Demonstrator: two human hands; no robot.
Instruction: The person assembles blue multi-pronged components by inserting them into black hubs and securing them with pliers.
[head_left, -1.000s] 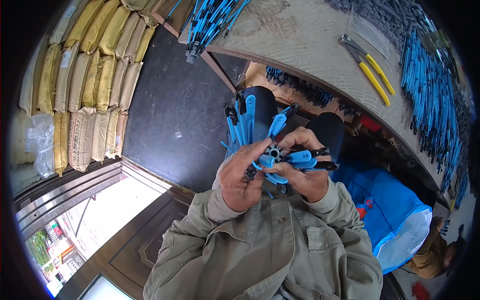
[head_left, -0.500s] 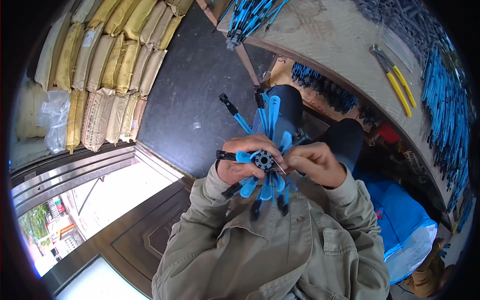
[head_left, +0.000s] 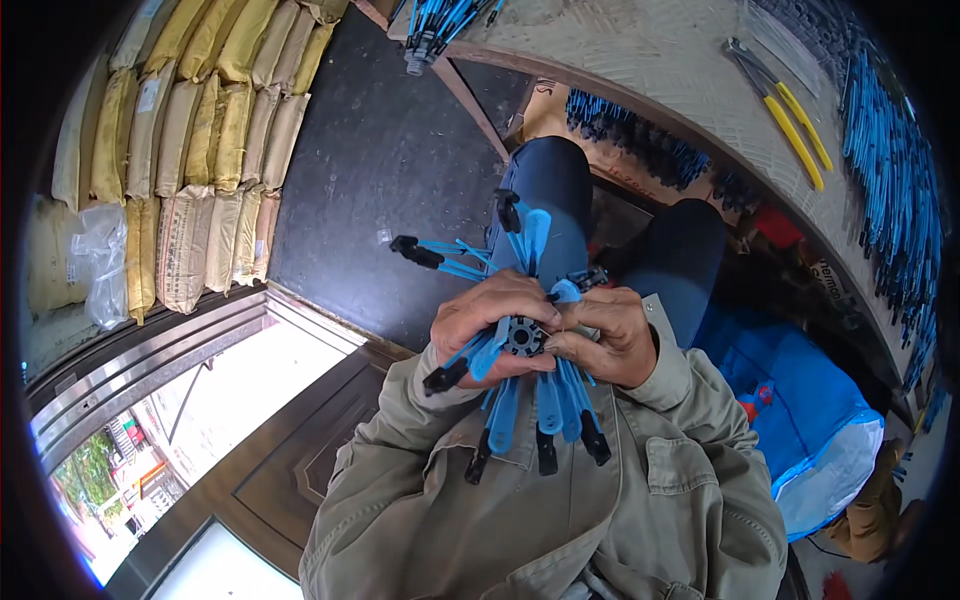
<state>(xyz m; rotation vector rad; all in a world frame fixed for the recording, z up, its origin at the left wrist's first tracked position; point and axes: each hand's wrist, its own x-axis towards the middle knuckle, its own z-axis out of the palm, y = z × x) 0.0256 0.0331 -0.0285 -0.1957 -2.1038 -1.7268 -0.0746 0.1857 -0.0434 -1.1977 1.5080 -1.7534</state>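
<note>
Above my lap I hold a round black slotted hub (head_left: 523, 337) with several blue plastic arms (head_left: 500, 415) fanning out from it, black clips on their ends. My left hand (head_left: 470, 318) is wrapped round the hub from the left, fingers over its top and thumb below. At the hub's right edge my right hand (head_left: 615, 335) is closed in a pinch, thumb and fingertips touching the rim between blue arms. Whatever sits between those fingertips is too small to make out. One short blue arm (head_left: 566, 291) rises just above the right fingertips.
On the workbench (head_left: 620, 45) at upper right lie yellow-handled pliers (head_left: 795, 125) and a heap of blue rods (head_left: 880, 190). A similar bundle (head_left: 430, 35) sits at its left corner. Stacked sacks (head_left: 180, 130) line the left; a blue bag (head_left: 780, 420) is at my right.
The hub has turned in my hands, so its arms point differently. My right fingers have moved in against the rim; the thin shiny pin seen by them earlier is now hidden.
</note>
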